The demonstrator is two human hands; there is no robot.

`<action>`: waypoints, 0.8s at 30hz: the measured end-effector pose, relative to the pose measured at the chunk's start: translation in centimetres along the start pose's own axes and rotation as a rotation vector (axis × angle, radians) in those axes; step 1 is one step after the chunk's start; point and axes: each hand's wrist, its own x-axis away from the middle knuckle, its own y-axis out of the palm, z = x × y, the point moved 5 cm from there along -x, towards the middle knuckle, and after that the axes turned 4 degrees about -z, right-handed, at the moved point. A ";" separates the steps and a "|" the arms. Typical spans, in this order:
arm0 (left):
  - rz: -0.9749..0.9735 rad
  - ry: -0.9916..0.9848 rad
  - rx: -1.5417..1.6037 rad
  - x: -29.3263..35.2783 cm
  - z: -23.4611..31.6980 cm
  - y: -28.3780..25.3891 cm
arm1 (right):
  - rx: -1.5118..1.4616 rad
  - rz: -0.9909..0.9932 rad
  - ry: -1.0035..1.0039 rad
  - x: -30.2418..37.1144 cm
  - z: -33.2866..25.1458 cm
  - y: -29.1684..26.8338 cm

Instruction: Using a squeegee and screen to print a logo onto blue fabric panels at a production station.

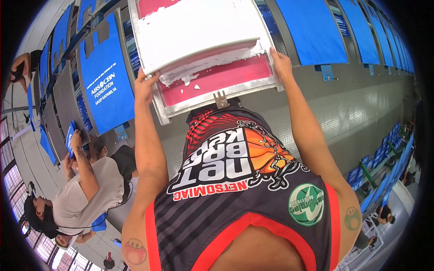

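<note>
In front of my body is a screen printing frame with pale, ink-smeared edges. Its red mesh shows in a strip at the near end, with ragged white ink across it. Farther up, a broad white, ink-covered area ends in a curved ridge; whether a squeegee lies there I cannot tell. My left hand has its fingers wrapped round the frame's left side. On the right side, my right hand grips the frame's edge. A metal bracket sits at the frame's near edge.
Blue fabric panels lie on grey boards left of the frame, and more blue panels run in a row to the right. A person in a white shirt at left holds blue fabric. Blue items hang on a rack at far right.
</note>
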 end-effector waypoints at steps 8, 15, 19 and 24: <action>-0.141 0.177 -1.044 -0.2 10.6 7.1 | 0.879 -0.119 -1.286 5.4 -17.8 3.3; -0.128 0.481 -1.313 -11.6 12.1 6.2 | 0.930 -0.195 -0.976 -4.8 -22.9 9.1; 0.033 0.784 -1.402 -11.9 6.9 8.0 | 0.987 0.013 -1.105 -8.3 -19.1 13.0; -0.190 0.514 -1.377 -2.4 8.5 7.5 | 1.000 -0.346 -0.945 -0.4 -17.2 7.2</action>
